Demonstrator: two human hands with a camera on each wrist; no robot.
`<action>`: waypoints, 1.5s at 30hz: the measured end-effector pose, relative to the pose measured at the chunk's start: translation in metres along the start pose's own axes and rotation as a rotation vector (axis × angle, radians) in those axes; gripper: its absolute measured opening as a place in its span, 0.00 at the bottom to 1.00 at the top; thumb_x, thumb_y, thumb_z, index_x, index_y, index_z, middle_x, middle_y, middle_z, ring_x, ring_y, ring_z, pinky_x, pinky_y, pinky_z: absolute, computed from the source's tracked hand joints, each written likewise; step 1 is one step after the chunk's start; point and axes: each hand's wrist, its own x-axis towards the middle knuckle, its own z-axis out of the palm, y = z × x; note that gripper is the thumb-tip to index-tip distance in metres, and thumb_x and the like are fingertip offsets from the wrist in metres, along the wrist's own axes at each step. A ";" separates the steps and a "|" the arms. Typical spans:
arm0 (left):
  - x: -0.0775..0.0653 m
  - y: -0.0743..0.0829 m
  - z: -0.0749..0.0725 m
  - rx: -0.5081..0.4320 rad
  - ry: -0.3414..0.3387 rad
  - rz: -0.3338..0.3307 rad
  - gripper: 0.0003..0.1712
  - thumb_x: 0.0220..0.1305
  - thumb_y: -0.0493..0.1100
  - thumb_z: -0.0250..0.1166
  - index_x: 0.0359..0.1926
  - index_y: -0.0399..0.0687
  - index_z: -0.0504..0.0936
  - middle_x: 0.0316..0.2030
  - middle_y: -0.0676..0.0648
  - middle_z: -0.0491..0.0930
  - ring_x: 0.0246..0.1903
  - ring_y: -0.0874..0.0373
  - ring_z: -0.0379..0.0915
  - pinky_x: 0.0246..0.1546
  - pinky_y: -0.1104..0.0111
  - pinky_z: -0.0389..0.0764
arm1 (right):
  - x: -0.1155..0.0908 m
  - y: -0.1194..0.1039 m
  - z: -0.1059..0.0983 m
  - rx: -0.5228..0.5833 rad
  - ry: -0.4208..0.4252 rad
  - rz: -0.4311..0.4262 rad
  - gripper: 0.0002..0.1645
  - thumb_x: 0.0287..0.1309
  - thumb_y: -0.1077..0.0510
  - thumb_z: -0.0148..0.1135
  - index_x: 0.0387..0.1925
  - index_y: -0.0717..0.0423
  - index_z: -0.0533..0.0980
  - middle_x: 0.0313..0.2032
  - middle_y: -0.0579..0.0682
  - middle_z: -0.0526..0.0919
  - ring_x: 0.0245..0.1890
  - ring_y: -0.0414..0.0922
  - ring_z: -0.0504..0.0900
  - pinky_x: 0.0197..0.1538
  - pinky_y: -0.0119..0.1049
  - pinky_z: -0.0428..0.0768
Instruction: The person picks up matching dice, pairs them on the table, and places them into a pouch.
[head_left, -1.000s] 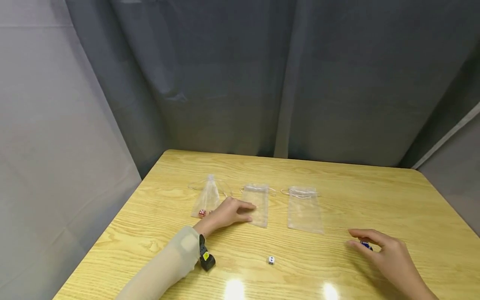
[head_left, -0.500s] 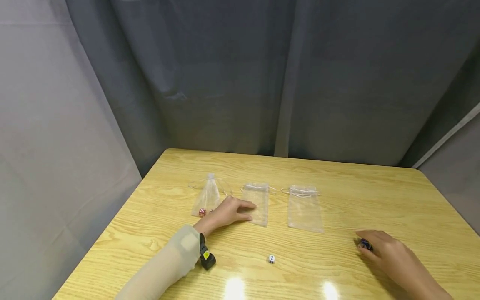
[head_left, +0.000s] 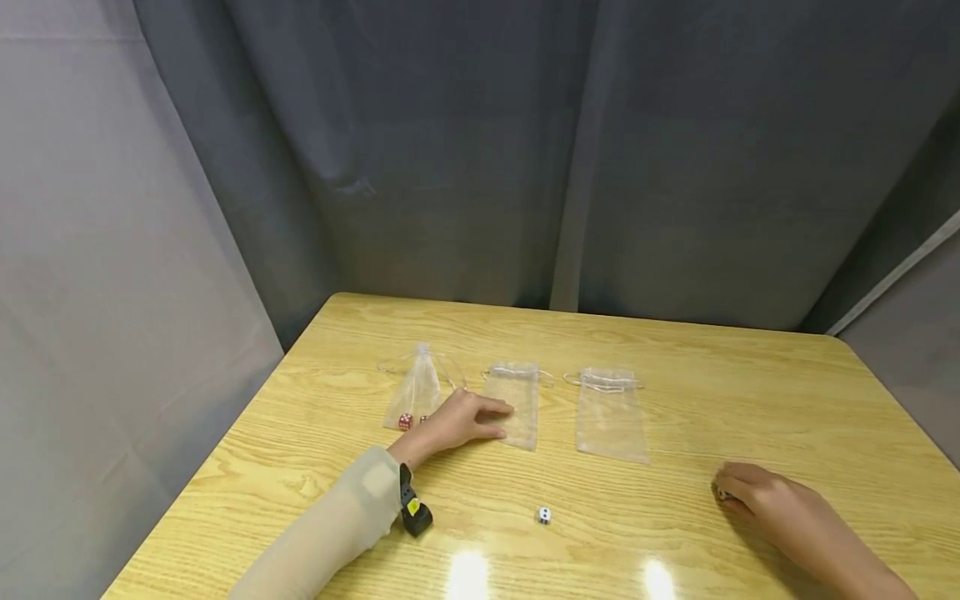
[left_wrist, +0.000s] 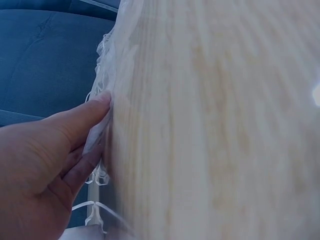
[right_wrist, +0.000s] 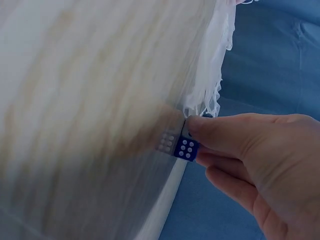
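Observation:
In the head view my left hand (head_left: pixel 456 420) rests with extended fingers and thumb on the middle sheer drawstring bag (head_left: pixel 523 417). The left wrist view shows thumb and fingertips of the left hand (left_wrist: pixel 55 160) touching the thin white fabric. At the right of the table, my right hand (head_left: pixel 772 504) is low over the wood. A blue die (right_wrist: pixel 186 149) with white dots is pinched at the fingertips of the right hand (right_wrist: pixel 255 160). From above, the fingers hide most of it. A white die (head_left: pixel 544 516) lies alone at the front middle.
Left of the left hand lies another sheer bag (head_left: pixel 415 396), drawn narrow at its top, with red dice (head_left: pixel 405 422) inside. A third, flat bag (head_left: pixel 611 425) lies right of the middle one. Dark curtains (head_left: pixel 450 150) stand behind the wooden table (head_left: pixel 712 375).
The right hand has shifted slightly right and turned over the blue die, its fingers drawing closer round it. The left hand stays on the middle bag.

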 end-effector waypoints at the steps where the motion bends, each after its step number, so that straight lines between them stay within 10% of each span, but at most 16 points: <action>1: 0.000 0.000 0.000 -0.001 -0.002 -0.004 0.24 0.63 0.48 0.68 0.60 0.51 0.80 0.60 0.47 0.79 0.61 0.55 0.76 0.63 0.64 0.77 | 0.000 0.001 0.001 -0.006 0.002 -0.013 0.09 0.58 0.50 0.62 0.31 0.49 0.83 0.37 0.46 0.85 0.36 0.48 0.86 0.29 0.29 0.83; 5: 0.000 0.001 0.002 -0.010 -0.011 -0.023 0.24 0.63 0.48 0.67 0.60 0.51 0.80 0.61 0.47 0.78 0.62 0.54 0.75 0.64 0.63 0.76 | -0.002 0.002 0.003 -0.038 0.008 -0.038 0.44 0.64 0.41 0.15 0.29 0.49 0.83 0.36 0.47 0.85 0.35 0.48 0.86 0.28 0.29 0.83; 12: 0.000 0.003 0.002 -0.012 -0.016 -0.030 0.24 0.64 0.47 0.67 0.61 0.50 0.79 0.61 0.47 0.78 0.62 0.54 0.74 0.65 0.63 0.76 | -0.004 0.001 0.002 0.042 0.060 0.012 0.04 0.56 0.51 0.64 0.30 0.45 0.81 0.35 0.44 0.85 0.35 0.45 0.85 0.33 0.19 0.78; 17: 0.000 0.002 0.003 -0.016 -0.014 -0.028 0.24 0.64 0.48 0.67 0.60 0.51 0.80 0.61 0.47 0.78 0.62 0.55 0.75 0.64 0.63 0.76 | 0.000 -0.009 -0.002 0.206 0.138 0.159 0.23 0.30 0.66 0.79 0.34 0.44 0.83 0.35 0.44 0.87 0.34 0.33 0.84 0.38 0.07 0.71; 25: 0.001 -0.001 0.006 -0.026 -0.010 -0.020 0.24 0.63 0.48 0.67 0.60 0.51 0.80 0.61 0.47 0.79 0.62 0.55 0.75 0.63 0.64 0.77 | 0.004 -0.027 -0.011 0.360 0.210 0.375 0.21 0.40 0.65 0.77 0.39 0.43 0.86 0.38 0.47 0.89 0.42 0.12 0.73 0.41 0.06 0.71; 32: 0.001 -0.002 0.005 -0.016 -0.005 -0.019 0.24 0.63 0.48 0.67 0.60 0.50 0.80 0.61 0.47 0.79 0.62 0.55 0.75 0.63 0.63 0.77 | 0.007 -0.044 -0.019 0.542 0.153 0.592 0.13 0.55 0.58 0.71 0.44 0.45 0.85 0.42 0.20 0.81 0.43 0.10 0.72 0.42 0.06 0.72; 45: 0.004 -0.004 0.004 -0.013 0.001 0.002 0.24 0.63 0.48 0.67 0.60 0.50 0.80 0.60 0.47 0.79 0.61 0.55 0.76 0.62 0.64 0.78 | 0.026 -0.064 -0.014 0.640 0.183 0.541 0.14 0.51 0.62 0.73 0.41 0.48 0.85 0.39 0.34 0.87 0.41 0.19 0.79 0.44 0.10 0.76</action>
